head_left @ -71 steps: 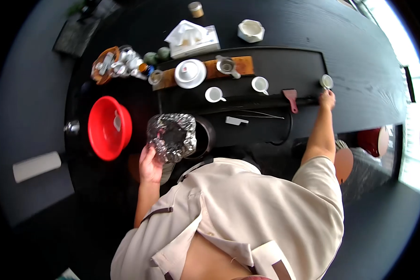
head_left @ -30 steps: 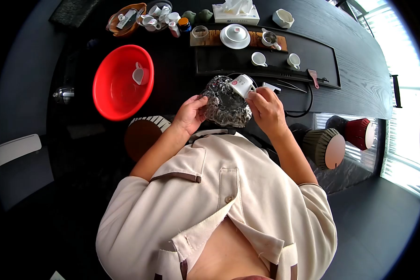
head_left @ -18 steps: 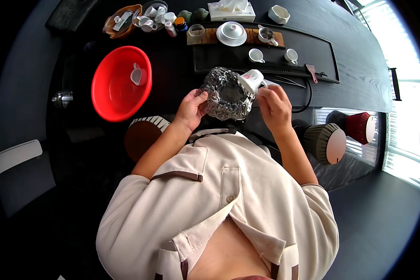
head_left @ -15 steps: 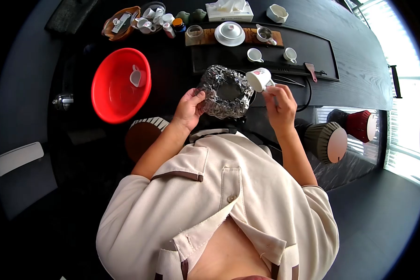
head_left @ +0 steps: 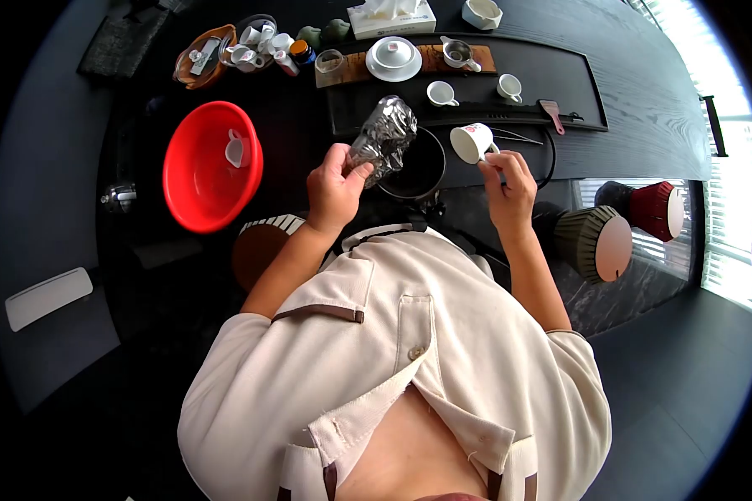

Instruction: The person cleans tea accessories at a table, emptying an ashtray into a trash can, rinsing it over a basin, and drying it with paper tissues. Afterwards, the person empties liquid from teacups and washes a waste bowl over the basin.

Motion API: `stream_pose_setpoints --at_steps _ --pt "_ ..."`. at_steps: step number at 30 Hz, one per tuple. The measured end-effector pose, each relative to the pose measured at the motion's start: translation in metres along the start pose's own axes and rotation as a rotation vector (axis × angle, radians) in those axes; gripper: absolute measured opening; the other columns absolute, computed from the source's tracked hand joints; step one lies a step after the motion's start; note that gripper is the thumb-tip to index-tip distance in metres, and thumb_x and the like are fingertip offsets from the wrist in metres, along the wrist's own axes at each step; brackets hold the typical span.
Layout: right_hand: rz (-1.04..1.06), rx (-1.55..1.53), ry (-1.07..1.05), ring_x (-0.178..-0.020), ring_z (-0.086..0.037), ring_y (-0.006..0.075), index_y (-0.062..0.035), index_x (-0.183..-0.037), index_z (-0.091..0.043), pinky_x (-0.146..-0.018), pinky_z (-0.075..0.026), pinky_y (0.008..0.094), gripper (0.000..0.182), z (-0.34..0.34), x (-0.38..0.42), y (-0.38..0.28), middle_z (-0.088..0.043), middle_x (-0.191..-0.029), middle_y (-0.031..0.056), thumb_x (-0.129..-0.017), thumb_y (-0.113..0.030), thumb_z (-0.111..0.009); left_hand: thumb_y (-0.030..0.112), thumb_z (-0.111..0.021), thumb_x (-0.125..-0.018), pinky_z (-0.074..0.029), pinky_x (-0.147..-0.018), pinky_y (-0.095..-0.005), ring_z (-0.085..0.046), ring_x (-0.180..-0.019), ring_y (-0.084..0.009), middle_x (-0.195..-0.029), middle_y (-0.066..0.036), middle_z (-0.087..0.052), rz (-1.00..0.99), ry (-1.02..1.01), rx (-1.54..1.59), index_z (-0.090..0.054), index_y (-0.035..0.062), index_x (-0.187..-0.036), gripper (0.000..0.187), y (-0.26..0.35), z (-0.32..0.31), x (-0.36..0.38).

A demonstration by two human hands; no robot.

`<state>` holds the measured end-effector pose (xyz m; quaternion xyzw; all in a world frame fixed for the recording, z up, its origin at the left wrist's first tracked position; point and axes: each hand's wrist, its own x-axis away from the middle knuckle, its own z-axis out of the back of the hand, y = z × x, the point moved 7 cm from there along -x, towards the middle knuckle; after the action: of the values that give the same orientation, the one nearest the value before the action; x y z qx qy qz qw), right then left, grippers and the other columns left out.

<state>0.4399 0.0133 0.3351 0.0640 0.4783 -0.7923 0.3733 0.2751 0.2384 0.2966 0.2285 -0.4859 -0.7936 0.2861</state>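
My left hand [head_left: 337, 189] grips a piece of crumpled aluminium foil [head_left: 386, 138] by its lower left edge; the foil is tilted up over the left part of a dark round pot [head_left: 419, 171]. A small white cup [head_left: 472, 143] with a red mark hangs tipped from my right hand [head_left: 510, 190], whose fingers pinch its handle. The cup is just right of the pot. Two more white cups [head_left: 441, 93] [head_left: 510, 87] stand beyond, on a black tray [head_left: 551, 79].
A red basin [head_left: 194, 171] holding a white pitcher [head_left: 237, 149] stands to the left. At the back are a lidded white bowl [head_left: 393, 55], a strainer [head_left: 458, 54], a tissue box [head_left: 393, 20] and a bowl of cups [head_left: 255, 42]. Tongs and a pink-handled brush [head_left: 551, 115] lie at right.
The foil has been lifted and tilted to the left, so the pot under it now shows. The cup in my right hand has moved slightly right. The whole view has shifted a little.
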Motion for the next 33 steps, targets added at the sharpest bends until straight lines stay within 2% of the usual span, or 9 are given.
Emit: stream_pose_setpoints --at_steps 3,8,9,11,13,16,22,25,33 --pt "0.004 -0.022 -0.010 -0.068 -0.063 0.0247 -0.0012 -0.088 -0.060 -0.061 -0.050 0.0293 0.013 0.000 -0.004 0.002 -0.062 -0.084 0.0132 -0.078 0.001 -0.069 0.012 -0.072 -0.079 -0.050 -0.057 -0.0320 -0.064 -0.064 -0.0254 -0.075 -0.009 -0.067 -0.133 -0.016 -0.149 -0.059 0.0053 -0.092 0.020 0.022 -0.007 0.007" --pt "0.013 -0.003 0.012 -0.068 -0.063 0.0219 -0.0006 -0.089 -0.060 -0.062 -0.050 0.0284 0.013 0.004 -0.014 0.023 -0.062 -0.080 0.0116 -0.080 0.000 -0.069 0.008 -0.072 -0.076 -0.050 -0.057 -0.0324 -0.064 -0.064 -0.0256 -0.078 -0.009 -0.067 -0.382 0.026 -0.267 -0.061 0.0053 -0.096 0.023 0.048 -0.014 0.010" --pt "-0.115 -0.081 0.024 -0.068 -0.062 0.0186 -0.0005 -0.089 -0.060 -0.062 -0.050 0.0273 0.010 0.005 -0.015 0.041 -0.062 -0.079 0.0099 -0.082 -0.002 -0.068 0.006 -0.073 -0.075 -0.050 -0.056 -0.0322 -0.064 -0.064 -0.0252 -0.078 -0.009 -0.067 -0.433 0.047 -0.274 -0.061 0.0053 -0.096 0.023 0.053 -0.017 0.010" --pt "-0.244 -0.143 0.052 -0.068 -0.062 0.0153 -0.0003 -0.088 -0.060 -0.062 -0.050 0.0262 0.009 0.009 -0.019 0.073 -0.063 -0.078 0.0081 -0.084 -0.004 -0.067 0.007 -0.070 -0.081 -0.049 -0.060 -0.0286 -0.065 -0.068 -0.0175 -0.081 -0.007 -0.067 -0.127 0.054 -0.154 -0.060 0.0033 -0.098 0.020 0.020 -0.016 0.009" --pt "-0.532 -0.578 0.137 -0.069 -0.060 0.0101 -0.0001 -0.088 -0.059 -0.063 -0.050 0.0236 0.010 0.010 -0.028 0.122 -0.064 -0.079 0.0055 -0.090 -0.010 -0.063 0.009 -0.066 -0.086 -0.048 -0.065 -0.0260 -0.063 -0.078 -0.0131 -0.092 -0.005 -0.066 0.133 0.060 0.545 -0.057 0.0029 -0.104 0.021 -0.022 -0.024 0.002" --pt "-0.725 -0.687 0.279 -0.067 -0.062 0.0119 -0.0009 -0.091 -0.057 -0.062 -0.051 0.0239 0.017 0.030 -0.057 0.182 -0.063 -0.078 0.0057 -0.094 -0.018 -0.058 0.008 -0.061 -0.089 -0.050 -0.071 -0.0253 -0.060 -0.084 -0.0119 -0.102 -0.005 -0.063 0.506 0.223 0.892 -0.054 0.0051 -0.110 0.021 -0.039 -0.026 0.002" --pt "-0.910 -0.548 0.332 -0.064 -0.062 0.0138 -0.0012 -0.092 -0.055 -0.057 -0.052 0.0259 0.016 0.039 -0.113 0.338 -0.063 -0.079 0.0074 -0.094 -0.017 -0.057 0.014 -0.048 -0.097 -0.055 -0.085 -0.0339 -0.063 -0.104 -0.0218 -0.122 -0.013 -0.061 0.588 0.261 1.429 -0.056 0.0055 -0.120 0.026 -0.078 -0.021 0.019" --pt "-0.988 -0.478 0.335 -0.064 -0.063 0.0162 -0.0023 -0.097 -0.055 -0.055 -0.053 0.0276 0.016 0.021 -0.123 0.416 -0.063 -0.078 0.0083 -0.094 -0.018 -0.056 0.014 -0.049 -0.097 -0.056 -0.085 -0.0345 -0.064 -0.101 -0.0219 -0.120 -0.013 -0.061 0.531 0.382 1.433 -0.055 0.0051 -0.121 0.026 -0.077 -0.006 0.029" --pt "-1.098 -0.529 0.443 -0.069 -0.063 0.0139 0.0005 -0.102 -0.053 -0.060 -0.054 0.0242 0.015 0.012 -0.123 0.437 -0.063 -0.084 0.0086 -0.096 -0.013 -0.052 0.015 -0.049 -0.097 -0.055 -0.085 -0.0338 -0.064 -0.100 -0.0199 -0.120 -0.012 -0.061 0.472 0.643 1.301 -0.054 0.0039 -0.123 0.028 -0.066 0.017 0.047"
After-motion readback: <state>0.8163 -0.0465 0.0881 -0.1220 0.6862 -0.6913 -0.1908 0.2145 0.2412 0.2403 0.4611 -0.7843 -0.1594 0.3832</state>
